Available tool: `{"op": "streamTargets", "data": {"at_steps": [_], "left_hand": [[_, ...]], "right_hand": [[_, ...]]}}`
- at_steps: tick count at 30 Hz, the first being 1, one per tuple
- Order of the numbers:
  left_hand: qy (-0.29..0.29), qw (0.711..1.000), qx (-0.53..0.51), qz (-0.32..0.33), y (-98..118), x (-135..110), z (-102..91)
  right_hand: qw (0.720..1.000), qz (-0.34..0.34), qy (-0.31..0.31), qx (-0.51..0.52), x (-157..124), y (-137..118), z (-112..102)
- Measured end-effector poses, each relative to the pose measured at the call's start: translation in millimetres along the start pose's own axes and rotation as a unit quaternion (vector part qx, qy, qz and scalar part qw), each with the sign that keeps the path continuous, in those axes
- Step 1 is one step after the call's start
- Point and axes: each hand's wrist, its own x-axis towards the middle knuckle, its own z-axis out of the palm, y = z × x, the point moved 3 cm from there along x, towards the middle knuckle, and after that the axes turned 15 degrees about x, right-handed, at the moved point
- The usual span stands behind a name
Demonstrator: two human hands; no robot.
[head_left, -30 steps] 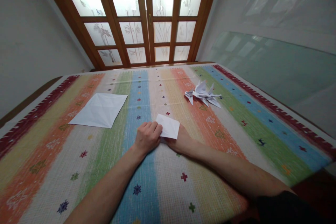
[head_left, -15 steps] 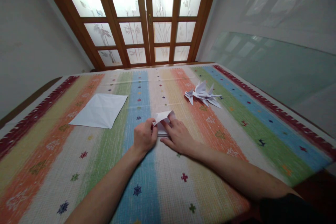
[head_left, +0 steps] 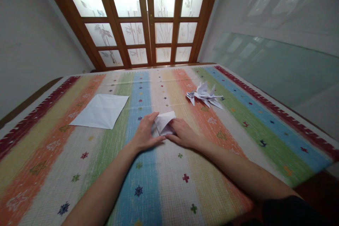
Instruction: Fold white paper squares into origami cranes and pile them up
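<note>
A small white folded paper lies on the striped tablecloth in front of me, partly opened with a raised flap. My left hand rests on its left side, fingers extended and pressing on the paper's edge. My right hand holds the paper's right side, fingers curled onto it. Both hands touch the paper, and the paper's lower part is hidden behind my fingers.
A flat creased white paper square lies to the left. Several folded white paper figures sit in a small heap at the back right. Wooden glazed doors stand beyond the table's far edge; a wall runs along the right.
The paper was a flat folded rectangle a second ago; now a flap is lifted and it has a pointed shape. Both hands have moved slightly forward, and my left hand has spread out from a fist.
</note>
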Motion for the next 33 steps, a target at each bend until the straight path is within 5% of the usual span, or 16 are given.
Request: {"op": "streamTargets", "data": {"at_steps": [5, 10, 22, 33], "left_hand": [[-0.08, 0.992, -0.078, -0.054, -9.7, 2.7, 6.3], [-0.082, 0.982, -0.113, -0.13, -17.9, 5.6, 10.6], [-0.058, 0.987, 0.001, -0.151, -10.0, 13.0, 17.7], [-0.1, 0.985, -0.05, -0.134, -19.3, 12.0, 11.4]], "right_hand": [[1.0, 0.003, 0.006, 0.021, -0.2, -2.8, -3.2], [0.999, 0.013, 0.01, 0.037, -0.5, -3.6, -4.7], [0.999, 0.001, 0.007, 0.032, -1.6, -2.0, -2.2], [0.999, 0.005, 0.014, 0.039, -1.7, 3.0, -0.8]]}}
